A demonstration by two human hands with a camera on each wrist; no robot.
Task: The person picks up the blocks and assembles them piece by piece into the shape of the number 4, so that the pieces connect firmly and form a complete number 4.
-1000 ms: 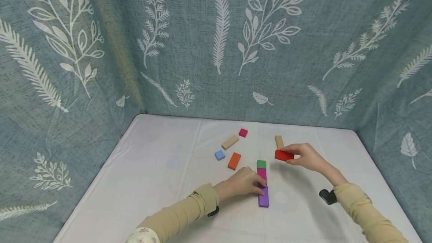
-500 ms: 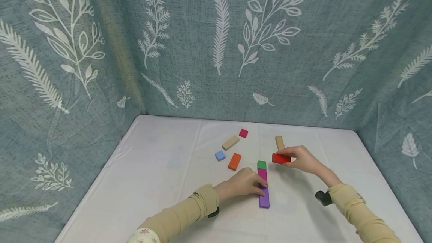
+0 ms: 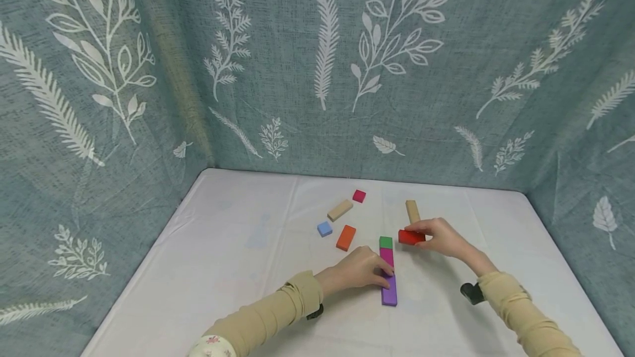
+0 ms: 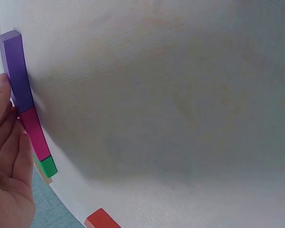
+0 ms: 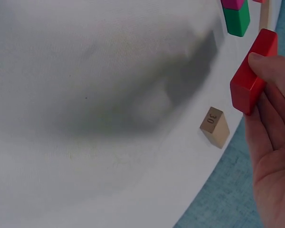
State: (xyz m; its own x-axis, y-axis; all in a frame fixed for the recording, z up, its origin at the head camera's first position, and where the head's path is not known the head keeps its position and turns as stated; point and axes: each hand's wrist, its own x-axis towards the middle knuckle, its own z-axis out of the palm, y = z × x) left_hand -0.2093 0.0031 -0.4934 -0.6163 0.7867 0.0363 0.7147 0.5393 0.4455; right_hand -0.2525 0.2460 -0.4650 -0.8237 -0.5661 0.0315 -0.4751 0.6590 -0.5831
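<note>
Red Block in Right Hand, Left Hand at Three-Block Row

A grey-green curtain (image 3: 278, 70) printed with white leaves and sprigs surrounds the far and side edges of a white-covered table (image 3: 238, 269). Two tan sleeves (image 3: 265, 307) reach in from the near side.

Left hand (image 3: 356, 269): palm down, fingers loosely extended, touching the row where purple block (image 3: 389, 296) meets magenta block (image 3: 386, 257); it partly covers that joint from above. Right hand (image 3: 444, 237): pinches red block (image 3: 409, 237) between thumb and fingers, just right of the row's far end. The block appears raised, its near end covered by the hand.

Purple lies nearest the person, magenta next, green block (image 3: 386, 242) farthest, all end to end. Beyond the right hand, a wooden block (image 3: 412, 209) bears the legible marking "30" on its end face. Left of the row lie a second wooden block (image 3: 339, 210) and an orange block (image 3: 345, 238), both tilted. Smallest are a blue block (image 3: 324, 229) beside the orange one and a crimson cube (image 3: 359, 196), farther back.
</note>
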